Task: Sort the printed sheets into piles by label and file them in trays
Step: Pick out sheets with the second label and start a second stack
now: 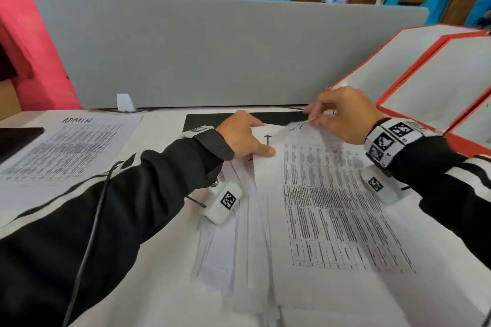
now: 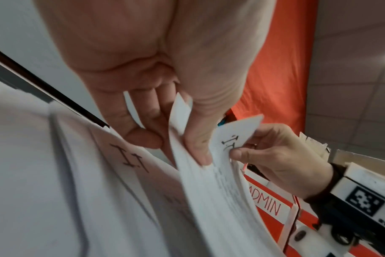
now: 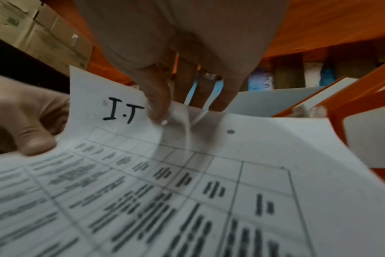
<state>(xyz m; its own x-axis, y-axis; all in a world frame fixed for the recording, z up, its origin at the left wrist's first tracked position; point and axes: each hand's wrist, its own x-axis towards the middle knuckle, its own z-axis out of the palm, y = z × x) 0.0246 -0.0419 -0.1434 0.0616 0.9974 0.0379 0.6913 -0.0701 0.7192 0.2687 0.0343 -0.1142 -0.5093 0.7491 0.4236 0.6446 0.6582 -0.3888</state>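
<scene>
A fanned stack of printed sheets lies in the middle of the white desk. Its top sheet carries a table and the handwritten label "I.T". My right hand pinches that sheet's far edge between thumb and fingers and lifts it. My left hand grips the far left corner of the sheets beneath, thumb on top; one of those also reads "I.T". A single sheet marked "ADMIN" lies flat at the left.
Red trays with white insides stand at the right, one labelled "ADMIN". A grey divider panel closes off the back of the desk. A black mat lies under the stack's far end, and a dark flat object sits at the left edge.
</scene>
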